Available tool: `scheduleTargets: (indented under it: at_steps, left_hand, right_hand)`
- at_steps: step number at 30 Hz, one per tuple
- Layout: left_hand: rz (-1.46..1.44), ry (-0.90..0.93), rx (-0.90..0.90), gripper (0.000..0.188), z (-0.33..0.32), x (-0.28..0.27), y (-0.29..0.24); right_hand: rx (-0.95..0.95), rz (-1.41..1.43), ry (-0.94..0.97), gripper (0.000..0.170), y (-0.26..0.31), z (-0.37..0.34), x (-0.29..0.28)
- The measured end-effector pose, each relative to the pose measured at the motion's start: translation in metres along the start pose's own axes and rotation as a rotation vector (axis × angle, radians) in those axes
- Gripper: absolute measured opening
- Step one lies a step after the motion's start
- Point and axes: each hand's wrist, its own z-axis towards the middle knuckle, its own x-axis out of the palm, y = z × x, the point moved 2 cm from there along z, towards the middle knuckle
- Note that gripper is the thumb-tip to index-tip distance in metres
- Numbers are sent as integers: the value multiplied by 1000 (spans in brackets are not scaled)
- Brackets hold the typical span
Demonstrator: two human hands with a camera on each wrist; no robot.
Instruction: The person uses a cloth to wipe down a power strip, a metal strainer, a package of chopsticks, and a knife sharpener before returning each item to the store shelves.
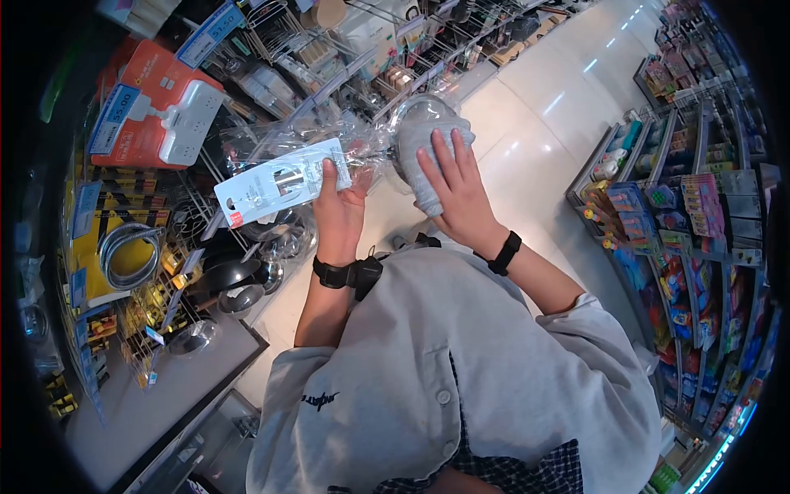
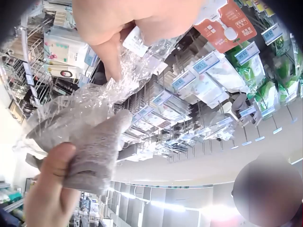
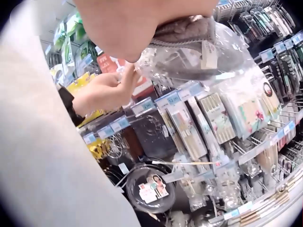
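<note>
My left hand pinches a white printed card, thumb lying on its face. Crinkled clear plastic runs from there toward my right hand. That hand grips a folded grey cloth item, its fingers spread over the top. In the left wrist view, the right thumb presses on the soft grey cloth, beside the clear bag. From the right wrist, the cloth shows a fleecy inside and a small white label. Its exact kind cannot be told.
Shelving with hanging packs and price tags stands close on my left, holding an orange pack and a coiled metal hose. Pale floor tiles run ahead. Another stocked shelf lines the right side.
</note>
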Motion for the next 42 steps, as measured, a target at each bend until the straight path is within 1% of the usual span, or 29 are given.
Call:
scheduleTargets:
  at_steps: [3,5,6,8,9,10,11,12,14,16,17,18,19,20,22,23,24,26,27,28,30,31,32,33,34,36,37,39,42]
  left_hand:
    - [1,-37,-24,42,-2,2,3]
    - [-33,-44,-34,42,-3,3,5]
    - [1,-74,-17,41,-4,3,6]
    - [28,-104,5,40,-4,-1,7]
    - [108,46,-44,41,-4,-9,7]
    - [189,194,-93,42,-6,-14,5]
    - [188,190,-94,42,-9,-21,2]
    - [225,259,-120,41,-12,-24,0]
    - [265,335,-156,39,-16,-33,-13]
    - [1198,618,207,38,-19,-22,-34]
    - [727,661,-159,41,-18,-6,-36]
    - [728,663,-159,41,-17,-5,-34]
    - [666,708,-113,45,-17,-6,-32]
    - [603,752,-68,48,-17,-7,-30]
    - [564,775,-97,48,-13,-13,-27]
    - [525,797,-126,48,-12,-15,-26]
    - [525,797,-126,48,-13,-14,-25]
    - [464,853,-33,33,-20,-10,-24]
    - [464,850,-33,33,-21,-13,-23]
    - [506,794,-57,38,-20,-19,-19]
    - [548,736,-79,45,-17,-20,-14]
    - [404,576,-154,52,-13,-19,-8]
    - [260,416,-226,60,-11,-18,-3]
    - [549,378,-154,77,-16,-9,-6]
    - [549,378,-153,77,-18,-6,-3]
    - [495,258,-195,84,-21,-6,1]
    - [496,258,-196,84,-23,-6,0]
    - [505,315,-289,93,-29,-8,0]
    - [513,398,-434,114,-37,-14,0]
  right_hand:
    - [-122,-174,75,92,-17,-15,7]
    - [-69,-158,106,76,-36,-20,3]
    - [-68,-161,104,76,-47,-23,6]
    - [915,978,180,59,-84,-36,25]
    - [915,976,180,59,-96,-40,29]
    - [989,1363,192,63,-104,-44,35]
    - [1047,1756,200,69,-110,-48,38]
    - [1050,1757,201,69,-112,-48,34]
    - [934,2198,409,76,-106,-47,24]
    - [918,2213,402,72,-111,-45,23]
    - [916,2270,338,71,-117,-44,27]
    - [913,2327,274,71,-123,-43,30]
    - [839,2405,319,60,-127,-42,29]
    - [839,2406,318,60,-131,-45,28]
    - [947,2081,270,46,-124,-38,9]
    - [1029,2076,218,32,-114,-34,-7]
    - [1029,2076,218,32,-125,-40,-2]
    - [960,2059,327,20,-158,-61,11]
    - [1004,2035,343,11,-160,-63,8]
    - [1006,2035,345,11,-160,-64,8]
    - [972,1898,265,22,-160,-62,3]
    - [972,1898,267,22,-140,-52,-7]
    - [955,1840,153,30,-108,-34,-24]
    - [936,1778,40,39,-92,-25,-34]
    - [935,1778,40,39,-94,-25,-29]
    - [815,1754,-104,53,-101,-27,-18]
    - [862,1673,-148,54,-101,-30,-17]
    - [828,1584,-204,51,-97,-29,-15]
    - [778,1411,-246,50,-101,-32,-11]
